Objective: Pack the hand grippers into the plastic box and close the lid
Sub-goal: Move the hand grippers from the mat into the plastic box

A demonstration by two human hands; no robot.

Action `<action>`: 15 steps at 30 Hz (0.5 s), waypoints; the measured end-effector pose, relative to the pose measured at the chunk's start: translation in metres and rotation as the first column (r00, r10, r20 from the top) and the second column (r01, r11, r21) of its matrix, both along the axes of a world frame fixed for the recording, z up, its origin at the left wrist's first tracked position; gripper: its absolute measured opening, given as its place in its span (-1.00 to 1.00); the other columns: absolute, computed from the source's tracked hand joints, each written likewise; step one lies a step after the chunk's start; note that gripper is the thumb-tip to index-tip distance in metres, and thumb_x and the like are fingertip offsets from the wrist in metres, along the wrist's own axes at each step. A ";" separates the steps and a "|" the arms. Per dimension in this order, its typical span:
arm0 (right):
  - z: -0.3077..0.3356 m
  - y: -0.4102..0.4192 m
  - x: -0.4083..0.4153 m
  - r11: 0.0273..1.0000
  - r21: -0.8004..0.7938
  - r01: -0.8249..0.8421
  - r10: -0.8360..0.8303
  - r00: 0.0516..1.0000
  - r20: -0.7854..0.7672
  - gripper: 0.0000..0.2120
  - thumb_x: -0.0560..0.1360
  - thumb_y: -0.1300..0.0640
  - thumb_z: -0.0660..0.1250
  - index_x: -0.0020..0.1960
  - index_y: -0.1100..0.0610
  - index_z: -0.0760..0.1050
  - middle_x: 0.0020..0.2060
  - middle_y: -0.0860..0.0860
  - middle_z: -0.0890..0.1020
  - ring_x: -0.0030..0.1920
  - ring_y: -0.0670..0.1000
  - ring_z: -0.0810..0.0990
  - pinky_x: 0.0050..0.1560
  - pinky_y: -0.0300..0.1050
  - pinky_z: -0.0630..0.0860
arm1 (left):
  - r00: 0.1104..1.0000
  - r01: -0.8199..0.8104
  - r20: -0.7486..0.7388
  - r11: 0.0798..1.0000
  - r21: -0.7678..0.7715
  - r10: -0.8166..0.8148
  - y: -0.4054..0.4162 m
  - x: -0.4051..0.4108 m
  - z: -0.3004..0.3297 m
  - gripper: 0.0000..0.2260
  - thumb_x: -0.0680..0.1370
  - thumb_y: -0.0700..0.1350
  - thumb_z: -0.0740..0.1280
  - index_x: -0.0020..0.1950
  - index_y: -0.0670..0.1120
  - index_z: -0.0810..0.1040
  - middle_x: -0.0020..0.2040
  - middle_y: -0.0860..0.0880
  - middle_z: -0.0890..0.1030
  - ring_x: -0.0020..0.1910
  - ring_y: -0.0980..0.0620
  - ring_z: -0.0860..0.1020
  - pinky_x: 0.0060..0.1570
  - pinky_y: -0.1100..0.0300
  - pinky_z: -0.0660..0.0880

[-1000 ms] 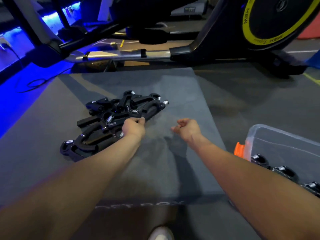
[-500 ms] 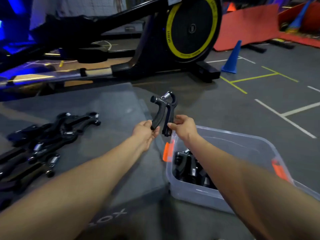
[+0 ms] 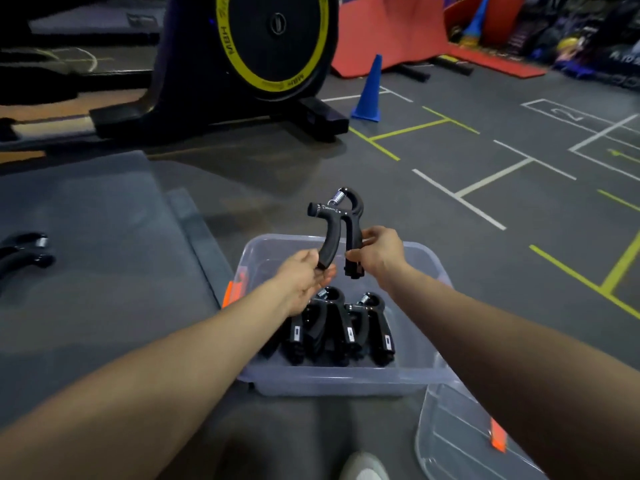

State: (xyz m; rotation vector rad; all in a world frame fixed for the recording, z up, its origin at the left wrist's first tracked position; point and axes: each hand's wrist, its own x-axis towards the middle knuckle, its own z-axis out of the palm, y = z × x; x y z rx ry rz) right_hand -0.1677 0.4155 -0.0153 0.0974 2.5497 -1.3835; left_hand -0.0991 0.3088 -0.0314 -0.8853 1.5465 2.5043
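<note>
A black hand gripper point(image 3: 337, 226) with a steel spring hangs upright over the clear plastic box point(image 3: 419, 370). My left hand point(image 3: 306, 277) pinches the end of its left handle. My right hand point(image 3: 377, 252) grips the lower part of its right handle. Several black hand grippers point(image 3: 337, 329) stand in a row inside the box, against its near wall. The far half of the box is bare. More loose grippers point(image 3: 24, 252) lie at the left edge, on the grey mat point(image 3: 104, 258). The clear lid point(image 3: 460, 441) with an orange clip lies on the floor at the lower right.
An exercise machine with a yellow-ringed flywheel point(image 3: 273, 43) stands behind the mat. A blue cone point(image 3: 369, 90) and red mats point(image 3: 391, 29) are farther back on the lined floor. A shoe tip point(image 3: 363, 467) shows at the bottom edge.
The view swung right from the pile on the mat to the box. My left hand lifted one gripper from the pile, my right hand took its other handle, and both carried it over the box.
</note>
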 end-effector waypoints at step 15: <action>-0.127 0.065 0.006 0.951 0.290 0.110 -0.175 0.962 0.208 -0.81 0.34 0.24 0.40 -0.06 0.08 0.57 -0.06 0.13 0.67 -0.01 0.16 0.66 0.00 -0.09 0.55 | 0.843 0.450 0.190 0.466 -0.761 -0.504 0.009 0.021 -0.081 -0.64 0.40 -0.07 0.48 0.17 -0.06 0.55 0.05 -0.02 0.57 0.01 0.07 0.51 0.14 0.20 0.46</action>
